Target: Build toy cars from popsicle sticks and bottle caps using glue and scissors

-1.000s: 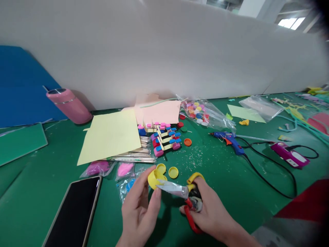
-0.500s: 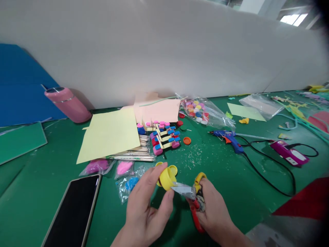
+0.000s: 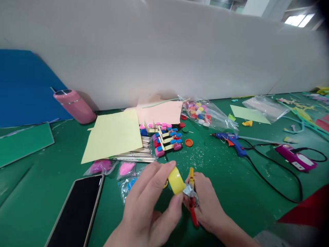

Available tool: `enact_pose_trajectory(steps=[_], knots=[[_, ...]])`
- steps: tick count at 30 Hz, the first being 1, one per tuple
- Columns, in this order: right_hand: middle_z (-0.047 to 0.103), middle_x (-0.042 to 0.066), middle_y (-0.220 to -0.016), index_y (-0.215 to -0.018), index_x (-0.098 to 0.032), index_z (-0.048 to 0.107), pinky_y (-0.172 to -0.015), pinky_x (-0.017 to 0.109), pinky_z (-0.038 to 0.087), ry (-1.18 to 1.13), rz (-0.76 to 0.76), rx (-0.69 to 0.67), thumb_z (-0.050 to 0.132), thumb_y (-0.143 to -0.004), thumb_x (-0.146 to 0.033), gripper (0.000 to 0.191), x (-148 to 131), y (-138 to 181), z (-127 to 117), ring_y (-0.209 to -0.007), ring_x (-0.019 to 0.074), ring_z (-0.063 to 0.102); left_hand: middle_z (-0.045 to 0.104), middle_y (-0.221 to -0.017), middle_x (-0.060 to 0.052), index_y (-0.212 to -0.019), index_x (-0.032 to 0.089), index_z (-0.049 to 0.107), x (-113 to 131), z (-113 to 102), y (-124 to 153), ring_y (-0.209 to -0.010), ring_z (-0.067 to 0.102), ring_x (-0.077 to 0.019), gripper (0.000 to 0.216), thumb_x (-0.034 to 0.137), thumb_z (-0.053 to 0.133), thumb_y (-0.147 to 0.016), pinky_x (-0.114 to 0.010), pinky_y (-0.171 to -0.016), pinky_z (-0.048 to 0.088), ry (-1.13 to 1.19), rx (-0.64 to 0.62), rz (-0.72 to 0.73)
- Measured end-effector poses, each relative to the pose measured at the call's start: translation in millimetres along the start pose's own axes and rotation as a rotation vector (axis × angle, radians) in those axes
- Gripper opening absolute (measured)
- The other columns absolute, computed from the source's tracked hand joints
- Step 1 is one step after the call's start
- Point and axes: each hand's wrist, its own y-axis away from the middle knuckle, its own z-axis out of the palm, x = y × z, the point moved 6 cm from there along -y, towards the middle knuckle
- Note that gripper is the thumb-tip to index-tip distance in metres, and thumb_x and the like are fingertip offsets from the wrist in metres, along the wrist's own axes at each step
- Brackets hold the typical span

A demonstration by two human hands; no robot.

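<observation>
In the middle foreground my left hand (image 3: 151, 206) pinches a yellow plastic bottle cap (image 3: 176, 180) between thumb and fingers. My right hand (image 3: 207, 202) is closed around scissors (image 3: 192, 195) with one yellow and one red handle. Their short grey metal end points left and meets the cap's edge, near my left thumb; whether the blades are apart I cannot tell. Behind my left fingers another yellow cap (image 3: 166, 184) lies mostly hidden on the green table (image 3: 221, 178). Just beyond, small cars (image 3: 167, 140) with bottle-cap wheels and wooden-stick frames stand grouped together.
A phone (image 3: 75, 209) lies at the left front. Pale yellow sheets (image 3: 113, 137) cover part of the wooden sticks (image 3: 136, 156). A pink flask (image 3: 75, 107) stands behind. A blue glue gun (image 3: 230, 141) and its cable lie at right, near a purple power strip (image 3: 295, 157). A bag of caps (image 3: 203, 111) lies further back.
The yellow cap has turned in my left fingers and moved slightly right. The scissors' handles sit more upright, and less of their metal end shows beside the cap. The view has shifted slightly.
</observation>
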Motion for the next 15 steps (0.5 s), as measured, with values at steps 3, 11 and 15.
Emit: enact_pose_trajectory(steps=[3, 11, 15], knots=[[0.05, 0.009, -0.092, -0.088, -0.016, 0.046, -0.068, 0.038, 0.037, 0.04, 0.007, -0.001, 0.051, -0.072, -0.028, 0.02, 5, 3, 2, -0.082, 0.025, 0.044, 0.058, -0.104, -0.008, -0.121, 0.021, 0.043, 0, 2, -8, -0.096, 0.055, -0.0225, 0.052, 0.014, 0.055, -0.071, -0.029, -0.081, 0.045, -0.004, -0.018, 0.022], [0.049, 0.006, -0.087, -0.079, -0.018, 0.052, -0.066, 0.035, 0.036, 0.131, 0.126, -0.075, 0.055, -0.071, -0.026, 0.011, 20, 5, 3, -0.078, 0.0233, 0.045, 0.059, -0.093, -0.008, -0.117, 0.018, 0.044, 10, 6, -16, -0.091, 0.055, -0.0218, 0.047, 0.015, 0.055, -0.072, -0.028, -0.073, 0.046, -0.043, -0.039, 0.113], [0.047, 0.005, -0.098, -0.091, -0.021, 0.054, -0.072, 0.034, 0.039, -0.026, 0.078, -0.161, 0.065, -0.062, -0.025, 0.032, 21, 7, -5, -0.088, 0.0226, 0.046, 0.058, -0.097, -0.009, -0.118, 0.016, 0.043, 8, 5, -14, -0.093, 0.054, -0.0203, 0.046, 0.011, 0.053, -0.073, -0.027, -0.074, 0.045, -0.059, -0.062, 0.096]])
